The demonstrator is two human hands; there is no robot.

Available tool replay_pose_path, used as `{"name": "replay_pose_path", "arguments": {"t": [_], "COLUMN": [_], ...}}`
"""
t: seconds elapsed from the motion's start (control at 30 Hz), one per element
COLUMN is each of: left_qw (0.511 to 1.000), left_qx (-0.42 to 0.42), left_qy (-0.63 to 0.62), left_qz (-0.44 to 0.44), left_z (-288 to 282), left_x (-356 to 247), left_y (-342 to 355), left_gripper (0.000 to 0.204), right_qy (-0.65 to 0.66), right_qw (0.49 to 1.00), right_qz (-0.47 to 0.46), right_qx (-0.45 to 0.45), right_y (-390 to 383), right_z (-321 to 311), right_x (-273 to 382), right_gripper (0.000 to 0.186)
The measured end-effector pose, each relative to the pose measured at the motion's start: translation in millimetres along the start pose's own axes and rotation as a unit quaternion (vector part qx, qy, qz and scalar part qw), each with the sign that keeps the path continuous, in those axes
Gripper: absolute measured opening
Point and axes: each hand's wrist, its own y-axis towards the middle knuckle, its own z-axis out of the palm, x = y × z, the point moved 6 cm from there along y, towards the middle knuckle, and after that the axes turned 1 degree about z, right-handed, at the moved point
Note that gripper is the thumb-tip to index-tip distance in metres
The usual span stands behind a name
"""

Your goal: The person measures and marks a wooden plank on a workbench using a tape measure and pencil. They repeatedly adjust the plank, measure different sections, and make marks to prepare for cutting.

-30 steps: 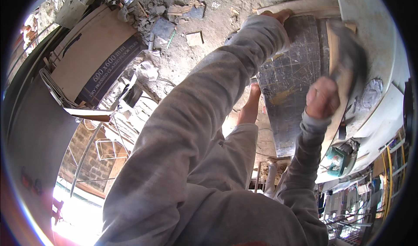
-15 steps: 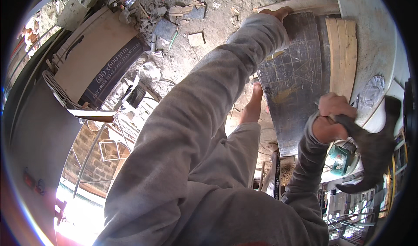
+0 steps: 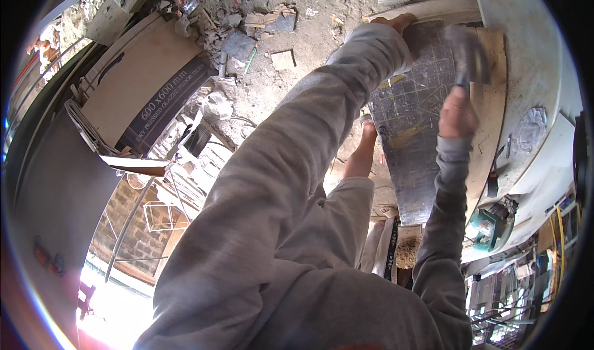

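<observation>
The handle of a hammer [image 3: 469, 56] is gripped in the closed right hand [image 3: 458, 116], and its blurred head is held over the right side of the dark, scribed board [image 3: 405, 158], near the far end; whether the surface is being touched cannot be told. At that same end the left hand [image 3: 397, 23] is placed by the curved wooden strip [image 3: 433, 8]; whether that hand is clenched or merely pressed down cannot be told, as it is partly covered by the sleeve. With the fingers so near the hammer, a knuckle could be struck if the aim is pulled sideways. The pale wooden piece [image 3: 494, 71] along the right edge could be split or knocked out of line by an off-centre blow. Farther out, a foot [image 3: 369, 131] is set close beside the board's left edge and could be hurt if the board is tipped or jolted that way.
</observation>
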Motion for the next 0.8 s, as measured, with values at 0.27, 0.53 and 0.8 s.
{"name": "replay_pose_path", "arguments": {"t": [0.27,0.53,0.8], "left_qw": [1.000,0.999,0.997], "left_qx": [-0.016,0.027,-0.054], "left_qy": [-0.019,-0.024,-0.012], "left_qz": [0.010,-0.008,0.047], "left_z": [14.6,8.2,3.2], "left_x": [0.6,-4.2,-0.9], "left_y": [11.3,6.8,-1.8], "left_gripper": [0.077,0.068,0.082], "right_qy": [-0.047,0.015,-0.065], "right_qw": [0.992,0.999,0.996], "right_qz": [-0.114,-0.043,-0.066], "right_qx": [0.034,0.010,0.004], "right_y": [-14.1,-12.0,-86.5], "right_z": [0.3,13.0,14.9], "right_x": [-2.5,-19.7,-89.8], "right_gripper": [0.035,0.050,0.036]}}
